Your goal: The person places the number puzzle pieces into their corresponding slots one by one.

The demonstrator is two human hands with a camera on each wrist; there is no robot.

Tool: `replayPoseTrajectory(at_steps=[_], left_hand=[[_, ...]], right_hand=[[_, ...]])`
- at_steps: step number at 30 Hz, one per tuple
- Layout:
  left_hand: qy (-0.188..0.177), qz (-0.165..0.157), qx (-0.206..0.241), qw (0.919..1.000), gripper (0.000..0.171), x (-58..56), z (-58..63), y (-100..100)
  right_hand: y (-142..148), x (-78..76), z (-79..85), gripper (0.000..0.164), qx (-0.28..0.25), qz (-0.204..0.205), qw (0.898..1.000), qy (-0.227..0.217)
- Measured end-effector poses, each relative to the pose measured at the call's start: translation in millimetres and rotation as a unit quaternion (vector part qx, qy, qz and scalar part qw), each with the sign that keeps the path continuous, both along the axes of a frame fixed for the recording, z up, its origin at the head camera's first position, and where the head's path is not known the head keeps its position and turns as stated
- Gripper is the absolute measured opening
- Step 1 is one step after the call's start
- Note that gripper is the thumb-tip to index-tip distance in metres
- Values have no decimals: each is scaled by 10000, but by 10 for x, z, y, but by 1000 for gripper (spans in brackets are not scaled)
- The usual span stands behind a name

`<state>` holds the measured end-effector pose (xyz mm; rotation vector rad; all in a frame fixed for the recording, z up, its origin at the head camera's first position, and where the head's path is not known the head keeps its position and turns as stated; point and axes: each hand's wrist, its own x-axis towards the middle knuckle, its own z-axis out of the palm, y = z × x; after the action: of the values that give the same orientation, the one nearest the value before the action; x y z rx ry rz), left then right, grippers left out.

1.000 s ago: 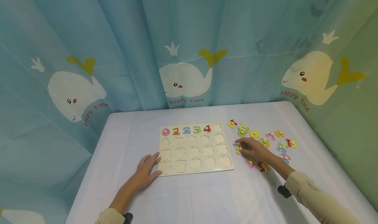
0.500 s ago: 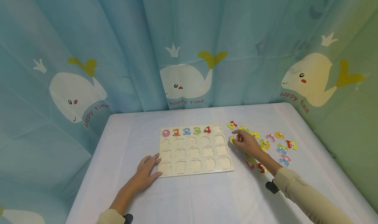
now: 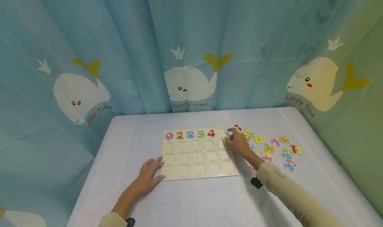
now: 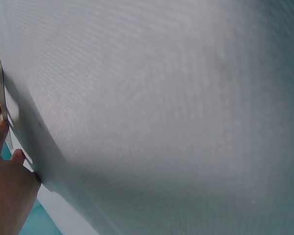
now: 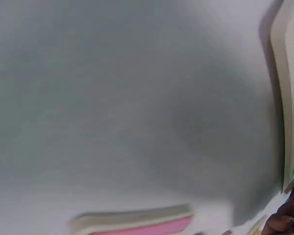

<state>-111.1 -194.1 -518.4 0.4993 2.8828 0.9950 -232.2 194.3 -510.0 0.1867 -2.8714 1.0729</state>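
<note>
Pinching a yellow piece [image 3: 225,139], the right hand [image 3: 236,142] hovers over the board [image 3: 190,154], which the spread left hand [image 3: 148,173] touches.

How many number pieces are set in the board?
5, along the top row, left to right: pink 0, orange 1, blue 2, green 3, red 4. The right hand may hide others.

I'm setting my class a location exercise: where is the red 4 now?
In the head view, the red 4 is on the board, top row, just right of the green 3 and left of the right hand.
</note>
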Motion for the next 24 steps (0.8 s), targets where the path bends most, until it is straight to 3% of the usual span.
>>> replayPoseTrajectory(at_steps=[10, 18, 24], left_hand=[[186, 0, 24, 9998, 49, 21, -3, 5], [-250, 140, -119, 9995, 49, 5, 18, 22], [-255, 138, -46, 9996, 50, 6, -4, 3]], right_hand=[[-218, -208, -23, 47, 107, -436, 9982, -397], [-276, -332, -25, 46, 110, -381, 9982, -440], [-313, -391, 13, 48, 143, -367, 9970, -668]])
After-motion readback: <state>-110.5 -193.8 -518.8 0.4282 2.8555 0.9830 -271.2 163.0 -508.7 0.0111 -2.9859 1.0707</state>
